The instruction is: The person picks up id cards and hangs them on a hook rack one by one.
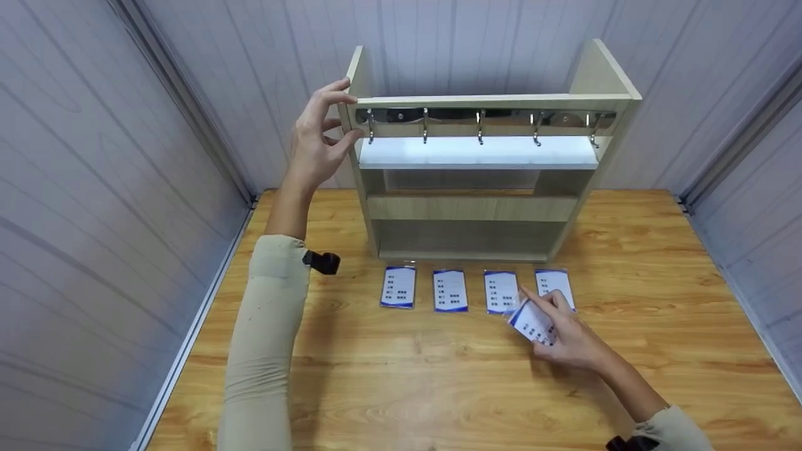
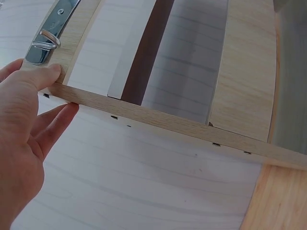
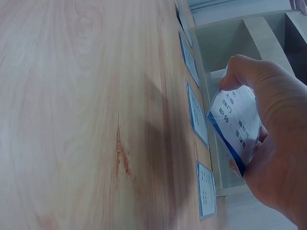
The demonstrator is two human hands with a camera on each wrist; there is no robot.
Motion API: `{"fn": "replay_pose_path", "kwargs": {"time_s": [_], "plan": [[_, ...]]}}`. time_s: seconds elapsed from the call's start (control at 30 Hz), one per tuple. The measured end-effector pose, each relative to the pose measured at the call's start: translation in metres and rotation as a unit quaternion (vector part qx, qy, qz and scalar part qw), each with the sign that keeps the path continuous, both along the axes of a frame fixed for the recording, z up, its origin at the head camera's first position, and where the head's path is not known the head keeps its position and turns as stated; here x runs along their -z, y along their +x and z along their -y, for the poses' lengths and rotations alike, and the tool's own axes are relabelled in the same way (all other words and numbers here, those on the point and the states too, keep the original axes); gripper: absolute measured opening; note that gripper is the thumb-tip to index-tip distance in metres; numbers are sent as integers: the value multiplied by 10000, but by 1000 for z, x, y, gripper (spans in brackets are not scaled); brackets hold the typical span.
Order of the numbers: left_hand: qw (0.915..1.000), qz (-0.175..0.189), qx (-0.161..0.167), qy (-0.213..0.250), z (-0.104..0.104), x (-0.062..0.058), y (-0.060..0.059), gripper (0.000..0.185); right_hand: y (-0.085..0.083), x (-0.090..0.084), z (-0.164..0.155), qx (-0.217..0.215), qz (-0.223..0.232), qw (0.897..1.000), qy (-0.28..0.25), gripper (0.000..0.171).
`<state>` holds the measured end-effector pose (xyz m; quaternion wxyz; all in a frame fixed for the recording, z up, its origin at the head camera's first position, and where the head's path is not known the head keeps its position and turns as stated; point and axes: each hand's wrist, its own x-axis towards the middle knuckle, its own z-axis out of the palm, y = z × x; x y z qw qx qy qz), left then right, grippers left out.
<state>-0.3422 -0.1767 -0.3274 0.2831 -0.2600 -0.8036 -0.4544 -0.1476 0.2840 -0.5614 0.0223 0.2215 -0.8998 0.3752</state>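
Observation:
My left hand (image 1: 319, 141) grips the upper left corner of a pale wooden shelf unit (image 1: 473, 208). In the left wrist view the thumb lies on the front board, near a metal hook, and other fingers touch the outer side panel (image 2: 144, 116). Between thumb and fingers, my right hand (image 1: 573, 335) holds a white and blue ID card (image 1: 532, 322) in a clear sleeve, tilted above the table. Several similar cards, such as the leftmost card (image 1: 398, 287), lie in a row before the unit; the held card and right hand partly cover the two rightmost.
A metal hook rail (image 1: 451, 116) with several double hooks runs along the unit's upper front board. Beneath it is a white lit shelf (image 1: 479, 151). The unit stands on a wood-grain table (image 1: 413, 382), enclosed by pale panelled walls (image 1: 81, 207) at the back and sides.

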Motion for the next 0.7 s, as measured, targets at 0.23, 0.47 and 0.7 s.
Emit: {"fn": "replay_pose_path", "kwargs": {"time_s": [0.23, 0.47, 0.7], "plan": [[9999, -113, 34, 76, -4, 5, -4, 44, 0, -1, 3, 65, -436, 9990, -115, 103], [9998, -60, 73, 158, -6, 6, -4, 46, -4, -7, 5, 238, -803, 9961, -294, 100], [9993, 72, 63, 361, -5, 7, -2, 44, -12, -11, 10, 424, -1241, 9904, -431, 95]]}}
